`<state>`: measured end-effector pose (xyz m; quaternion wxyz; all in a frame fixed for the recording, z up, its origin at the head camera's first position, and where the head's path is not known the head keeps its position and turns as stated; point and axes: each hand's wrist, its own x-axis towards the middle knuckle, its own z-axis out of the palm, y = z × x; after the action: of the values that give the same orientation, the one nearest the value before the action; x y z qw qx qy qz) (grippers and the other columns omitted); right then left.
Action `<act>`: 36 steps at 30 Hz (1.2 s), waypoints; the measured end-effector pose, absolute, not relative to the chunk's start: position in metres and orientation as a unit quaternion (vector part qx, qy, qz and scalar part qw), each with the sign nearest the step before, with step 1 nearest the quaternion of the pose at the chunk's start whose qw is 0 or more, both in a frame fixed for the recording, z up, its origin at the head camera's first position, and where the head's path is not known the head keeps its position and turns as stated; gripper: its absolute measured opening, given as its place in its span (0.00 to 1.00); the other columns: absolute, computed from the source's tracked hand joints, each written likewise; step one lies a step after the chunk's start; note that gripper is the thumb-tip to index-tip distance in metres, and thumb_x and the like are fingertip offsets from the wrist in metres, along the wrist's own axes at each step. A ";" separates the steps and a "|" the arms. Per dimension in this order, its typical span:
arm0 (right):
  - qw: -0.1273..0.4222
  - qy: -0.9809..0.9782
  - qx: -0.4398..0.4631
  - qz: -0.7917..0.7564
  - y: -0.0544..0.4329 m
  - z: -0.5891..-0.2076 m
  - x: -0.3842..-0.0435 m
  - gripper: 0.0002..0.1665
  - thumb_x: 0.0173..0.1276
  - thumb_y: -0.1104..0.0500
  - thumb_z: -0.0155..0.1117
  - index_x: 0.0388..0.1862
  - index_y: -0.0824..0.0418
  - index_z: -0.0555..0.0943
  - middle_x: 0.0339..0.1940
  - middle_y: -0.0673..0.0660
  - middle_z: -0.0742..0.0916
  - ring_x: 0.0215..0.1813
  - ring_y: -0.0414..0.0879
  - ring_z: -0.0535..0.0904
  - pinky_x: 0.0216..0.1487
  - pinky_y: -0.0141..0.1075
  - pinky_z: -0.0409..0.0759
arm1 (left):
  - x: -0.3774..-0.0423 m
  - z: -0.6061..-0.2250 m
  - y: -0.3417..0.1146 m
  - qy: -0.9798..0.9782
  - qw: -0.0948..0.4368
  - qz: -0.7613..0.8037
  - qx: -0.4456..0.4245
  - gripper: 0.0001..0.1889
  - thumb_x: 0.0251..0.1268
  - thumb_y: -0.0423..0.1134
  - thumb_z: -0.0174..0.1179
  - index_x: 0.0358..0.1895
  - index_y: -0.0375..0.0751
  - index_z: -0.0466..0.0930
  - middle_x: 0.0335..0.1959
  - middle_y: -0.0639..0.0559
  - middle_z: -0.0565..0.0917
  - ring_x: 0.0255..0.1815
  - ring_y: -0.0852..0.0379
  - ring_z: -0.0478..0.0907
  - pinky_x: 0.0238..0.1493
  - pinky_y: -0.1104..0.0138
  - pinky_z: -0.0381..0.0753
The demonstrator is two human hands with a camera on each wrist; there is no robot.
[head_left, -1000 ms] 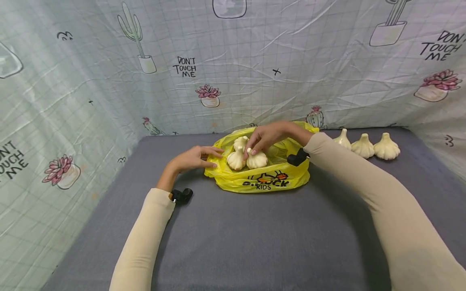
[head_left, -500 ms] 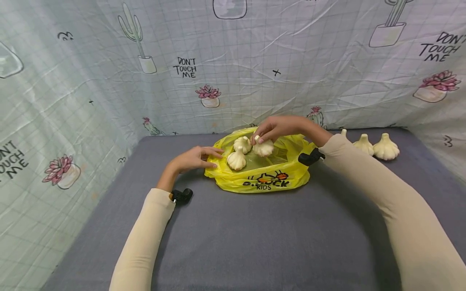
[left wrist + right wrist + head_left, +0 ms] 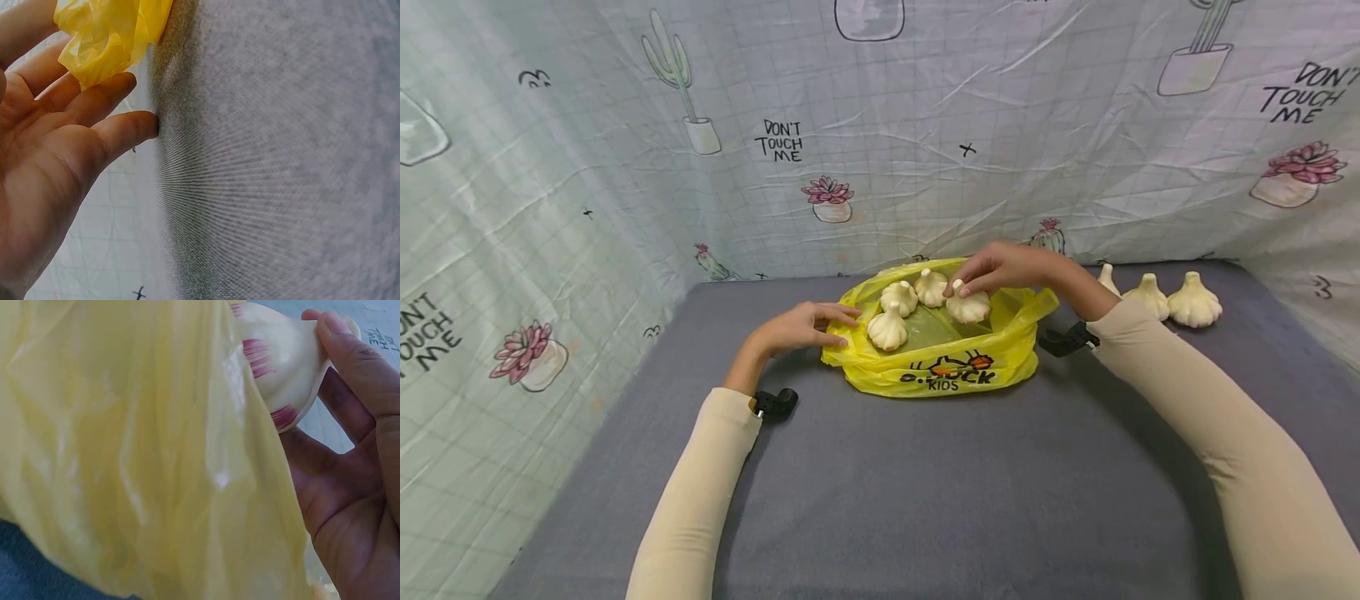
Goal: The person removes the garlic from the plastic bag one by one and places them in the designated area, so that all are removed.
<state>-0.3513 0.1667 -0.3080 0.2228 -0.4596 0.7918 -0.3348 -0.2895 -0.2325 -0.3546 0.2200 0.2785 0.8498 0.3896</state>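
Note:
A yellow plastic bag (image 3: pixel 940 379) with a printed duck lies on its base with its mouth spread. My right hand (image 3: pixel 1018 267) pinches a garlic bulb (image 3: pixel 968 307) by its stem over the bag's right half. Close up in the right wrist view, thumb and fingers grip the stem, and purple streaks mark the bulb (image 3: pixel 275 362); the bag's wall hides part of it. Three more bulbs sit at the left inside the bag, including a front one (image 3: pixel 887 330). My left hand (image 3: pixel 797 327) rests at the bag's left edge, its fingers extended against the plastic (image 3: pixel 106 37).
Three garlic bulbs stand in a row on the grey cloth at the back right, the rightmost bulb (image 3: pixel 1195 302) fully visible and the leftmost partly behind the right arm. A patterned curtain (image 3: pixel 887 108) hangs behind and along the sides of the grey table (image 3: pixel 925 483).
My right hand has shifted right with the bulb, which has risen from the bag's front toward its right half. A bulb at the back now shows. The left hand has stayed put.

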 end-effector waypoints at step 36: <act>0.119 0.804 -0.472 -0.342 0.221 -0.302 -0.296 0.15 0.77 0.62 0.61 0.58 0.52 0.87 0.56 0.49 0.89 0.59 0.38 0.82 0.56 0.34 0.80 | -0.288 -0.357 -0.232 0.853 0.213 0.391 0.273 0.22 0.71 0.36 0.65 0.66 0.38 0.79 0.77 0.46 0.68 0.80 0.44 0.56 0.74 0.46 0.61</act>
<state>-0.2957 0.2212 -0.3021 0.1186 -0.4718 0.8040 -0.3420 -0.2883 -0.2325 -0.3575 0.2126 0.2732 0.8528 0.3910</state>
